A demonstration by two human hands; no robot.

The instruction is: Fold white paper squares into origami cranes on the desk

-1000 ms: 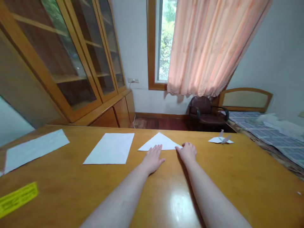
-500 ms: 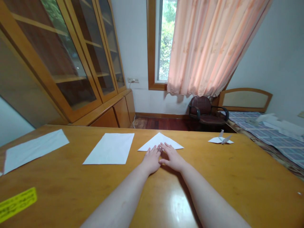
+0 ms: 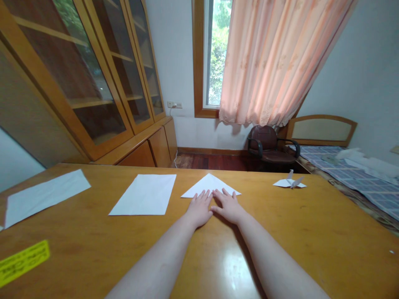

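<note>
A white sheet of paper folded into a triangle (image 3: 209, 183) lies flat on the wooden table, its point facing the far edge. The fingers of my left hand (image 3: 200, 209) are stretched over the middle of its near edge. Just to the right, my right hand (image 3: 229, 206) rests with spread fingertips on the same edge. Both hands are open, palms down, and grip nothing. Between them the thumb of the right hand comes close to the left hand. Part of the near edge is hidden under the fingers.
A white square sheet (image 3: 143, 195) lies to the left, and a longer white paper (image 3: 46, 197) farther left. A folded paper crane (image 3: 290, 182) stands at the right. A yellow label (image 3: 25, 262) is at the near left. Beyond the table (image 3: 311, 249) stands a chair (image 3: 272, 145).
My right hand has slid a little to the right along the triangle's near edge, its fingers spreading, away from the left hand. The left hand has barely moved.
</note>
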